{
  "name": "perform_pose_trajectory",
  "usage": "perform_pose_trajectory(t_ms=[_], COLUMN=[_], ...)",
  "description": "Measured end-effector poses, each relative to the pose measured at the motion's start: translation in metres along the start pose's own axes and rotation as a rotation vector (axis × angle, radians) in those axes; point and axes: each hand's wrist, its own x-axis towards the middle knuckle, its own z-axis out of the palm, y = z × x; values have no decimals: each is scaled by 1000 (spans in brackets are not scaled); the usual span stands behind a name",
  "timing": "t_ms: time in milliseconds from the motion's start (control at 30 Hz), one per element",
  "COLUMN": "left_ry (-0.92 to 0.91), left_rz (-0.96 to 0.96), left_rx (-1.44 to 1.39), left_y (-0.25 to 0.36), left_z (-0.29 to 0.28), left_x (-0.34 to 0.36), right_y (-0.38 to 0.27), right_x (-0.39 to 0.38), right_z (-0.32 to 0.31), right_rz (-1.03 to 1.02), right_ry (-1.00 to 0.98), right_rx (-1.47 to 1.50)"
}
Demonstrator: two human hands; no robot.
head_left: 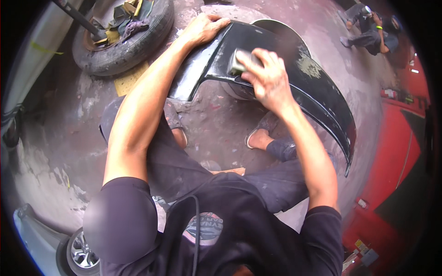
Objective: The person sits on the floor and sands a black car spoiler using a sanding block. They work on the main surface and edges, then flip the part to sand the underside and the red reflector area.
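A black curved car fender point(262, 50) lies in front of me, glossy in places, with a pale bare patch near its right part. My left hand point(206, 29) grips its far left edge, fingers bent over the rim. In my right hand point(269, 80) is a small greyish block, like a sanding block point(235, 64), pressed to the fender's surface near its inner edge. Motion blurs the block and the fingertips, and the block's underside is hidden. The fender's thin curved end reaches down to the right, beside my right forearm.
An old tire point(124, 50) filled with scraps and rags stands at far left, with a yellowish board point(131, 79) beside it. A round-edged support point(276, 26) shows behind the fender. Another person point(373, 30) sits at far right, near red car bodywork point(396, 152). A car wheel point(83, 250) is at lower left.
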Motion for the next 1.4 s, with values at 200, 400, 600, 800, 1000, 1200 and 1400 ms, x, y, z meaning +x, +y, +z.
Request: perform_pose_trajectory(t_ms=[200,400,600,800,1000,1200,1400], left_ry=[0,12,25,21,91,42,27], left_rz=[-15,4,-35,-56,-38,-20,10], left_rx=[21,3,-18,-35,-6,20,62], left_y=[-12,-6,-5,8,0,11,10], left_z=[-2,0,2,4,4,7,7], left_x=[2,3,-3,-9,-14,-12,-11], right_y=[28,-10,29,16,20,55,24], right_x=[47,13,74,47,69,87,48], right_z=[29,-1,29,16,29,27,25], right_rz=[171,-16,218,47,123,149,68], right_ry=[88,-19,-4,3,-8,-2,19], right_rx=[-84,74,-101,3,-19,-101,-59])
